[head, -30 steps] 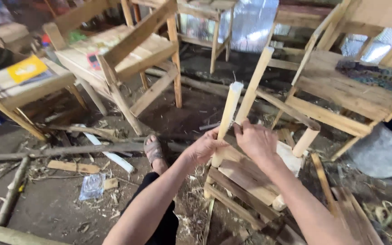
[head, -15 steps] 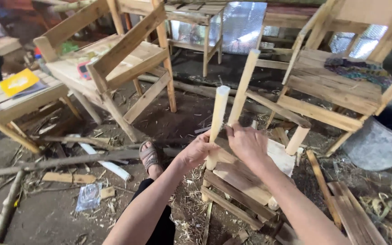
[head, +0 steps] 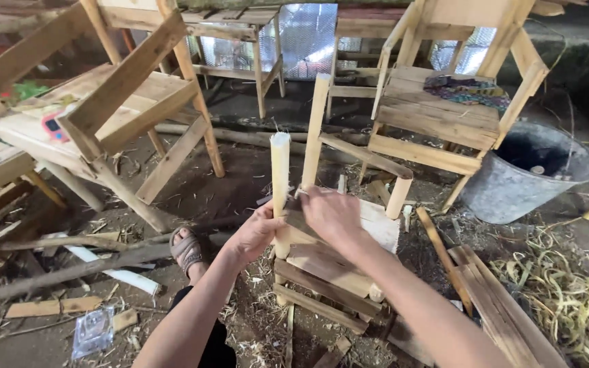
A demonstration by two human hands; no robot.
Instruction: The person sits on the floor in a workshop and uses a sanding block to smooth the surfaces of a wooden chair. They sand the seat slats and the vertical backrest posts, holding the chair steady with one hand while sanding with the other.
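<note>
A small unfinished wooden stool (head: 328, 272) lies upturned in front of me, its pale round legs pointing up. My left hand (head: 257, 235) grips the nearest leg (head: 280, 170) low down, close to the slats. My right hand (head: 328, 215) rests fingers down on the top slat beside the second leg (head: 313, 129), which it touches at the base. A shorter third leg (head: 399, 194) stands to the right. My sandalled foot (head: 187, 249) is planted on the dirt left of the stool.
A wooden chair (head: 114, 116) stands at left, another (head: 444, 116) at the back right with a cloth on its seat. A grey metal tub (head: 526, 174) sits at right. Loose planks (head: 492, 300), sticks and shavings litter the dirt floor.
The view has shifted closer and lower onto the stool. Both hands have stayed on the stool, the left around the near leg, the right slid slightly down onto the slat.
</note>
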